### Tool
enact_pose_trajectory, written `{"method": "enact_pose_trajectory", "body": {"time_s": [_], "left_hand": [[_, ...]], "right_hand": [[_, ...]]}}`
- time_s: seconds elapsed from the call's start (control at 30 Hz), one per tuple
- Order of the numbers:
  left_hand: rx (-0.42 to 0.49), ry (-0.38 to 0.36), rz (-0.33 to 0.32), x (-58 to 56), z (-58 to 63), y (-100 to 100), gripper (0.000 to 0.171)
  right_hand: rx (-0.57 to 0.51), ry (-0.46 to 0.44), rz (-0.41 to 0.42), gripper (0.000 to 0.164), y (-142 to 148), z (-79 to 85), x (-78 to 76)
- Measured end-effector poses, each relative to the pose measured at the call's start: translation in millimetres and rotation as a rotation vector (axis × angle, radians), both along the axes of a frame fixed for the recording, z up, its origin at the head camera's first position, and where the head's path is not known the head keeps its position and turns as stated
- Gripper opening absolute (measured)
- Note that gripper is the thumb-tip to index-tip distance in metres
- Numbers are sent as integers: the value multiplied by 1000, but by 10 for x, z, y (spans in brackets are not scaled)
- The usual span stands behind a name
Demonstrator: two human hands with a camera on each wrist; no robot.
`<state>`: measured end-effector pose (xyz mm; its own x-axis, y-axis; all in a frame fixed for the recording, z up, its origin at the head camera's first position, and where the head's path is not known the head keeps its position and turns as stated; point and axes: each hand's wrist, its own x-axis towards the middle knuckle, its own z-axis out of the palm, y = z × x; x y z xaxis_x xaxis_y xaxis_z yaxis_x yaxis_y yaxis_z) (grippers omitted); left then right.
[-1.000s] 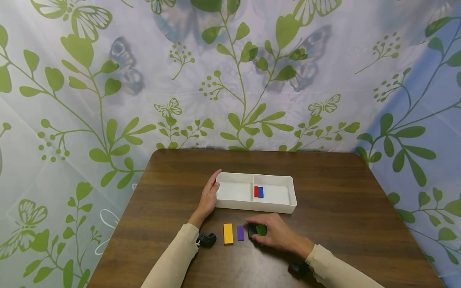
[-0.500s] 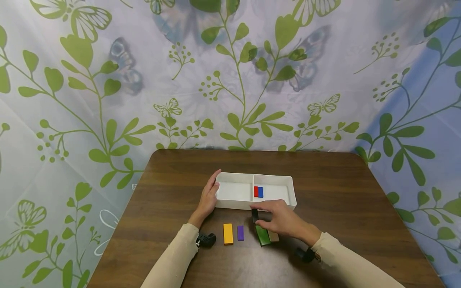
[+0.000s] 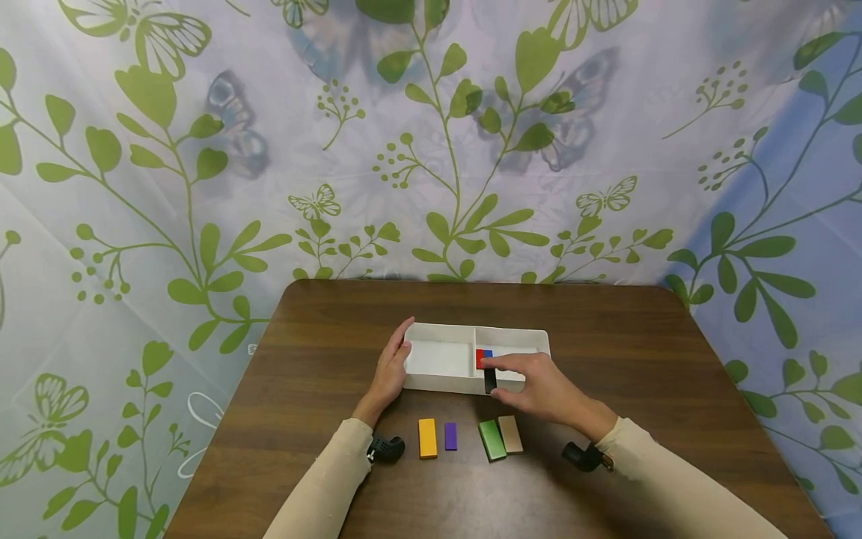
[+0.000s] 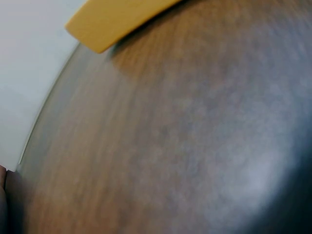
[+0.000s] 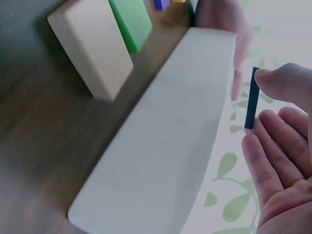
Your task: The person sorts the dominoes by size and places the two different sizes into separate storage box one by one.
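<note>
A thin black block [image 3: 490, 380] is pinched lengthwise between the thumb and fingertips of my right hand [image 3: 548, 385]. In the head view it overlaps the front wall of a white two-part box [image 3: 441, 383], and in the right wrist view it shows above the rim. Inside the right compartment, a red block [image 3: 479, 359] and a blue block [image 3: 488, 353] lie against the divider, partly covered by my fingers. My left hand [image 3: 390, 374] rests with fairly straight fingers along the box's left end.
On the wooden table [image 3: 619, 329], in front of the box, lie a yellow block [image 3: 427, 439], a purple block [image 3: 450, 436], a green block [image 3: 492, 440] and a tan wooden block [image 3: 510, 434]. A leaf-patterned cloth [image 3: 377, 150] hangs behind the table.
My right hand has lifted the black block from beside the green one and carried it forward and slightly right to the box's front wall. The left hand stays in place.
</note>
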<state>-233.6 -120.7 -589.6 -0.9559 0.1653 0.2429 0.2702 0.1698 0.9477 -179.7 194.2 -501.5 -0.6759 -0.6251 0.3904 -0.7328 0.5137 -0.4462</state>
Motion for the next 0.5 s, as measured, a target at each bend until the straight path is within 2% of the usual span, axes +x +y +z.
{"method": "enact_pose_trajectory", "body": {"time_s": [0.13, 0.33, 0.37, 0.5], "left_hand": [[-6, -7, -18, 6, 45, -5, 49], [-22, -22, -58, 109, 291, -21, 49], [-25, -15, -51, 104, 273, -19, 49], [-17, -15, -2, 23, 59, -4, 48]], "right_hand": [[6, -15, -51, 55, 73, 46, -46], [33, -66, -111, 52, 158, 46, -145], [37, -78, -118, 52, 169, 39, -164], [42, -114, -135, 52, 208, -2, -248]]}}
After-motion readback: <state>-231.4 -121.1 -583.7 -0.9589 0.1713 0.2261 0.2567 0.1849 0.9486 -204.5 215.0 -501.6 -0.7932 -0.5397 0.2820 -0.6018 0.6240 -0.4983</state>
